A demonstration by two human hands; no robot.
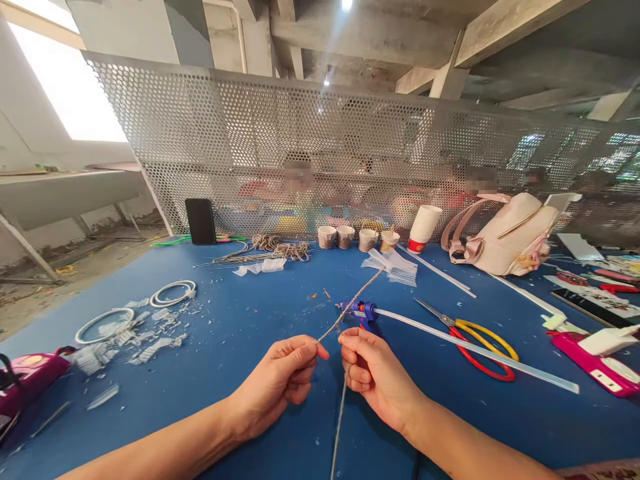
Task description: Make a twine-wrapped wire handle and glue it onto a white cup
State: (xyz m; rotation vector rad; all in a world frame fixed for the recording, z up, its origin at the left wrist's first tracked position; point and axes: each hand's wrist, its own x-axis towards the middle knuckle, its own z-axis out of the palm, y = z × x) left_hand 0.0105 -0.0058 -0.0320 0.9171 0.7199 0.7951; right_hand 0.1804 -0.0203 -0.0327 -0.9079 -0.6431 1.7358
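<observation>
Near the middle of the blue table (215,400), my left hand (283,377) pinches a thin grey-brown cord (353,301) between thumb and forefinger. The cord slants up and right to a bundle of white translucent strips (395,267). Close beside it, my right hand (373,373) is closed in a pinch on the cord, and a length hangs below it towards the table's front edge. Just behind my right hand lies a blue glue gun (367,312) with a long clear glue stick (480,350) reaching right. Scissors (470,337) with red and yellow handles lie open beyond the stick.
White rings (173,293) and plastic scraps (155,347) lie left. Cord hanks (285,250), a phone (200,221), small cups (327,237) and stacked paper cups (425,227) line the back by a perforated metal screen (300,133). A backpack (515,233) and pink power strip (600,367) are right.
</observation>
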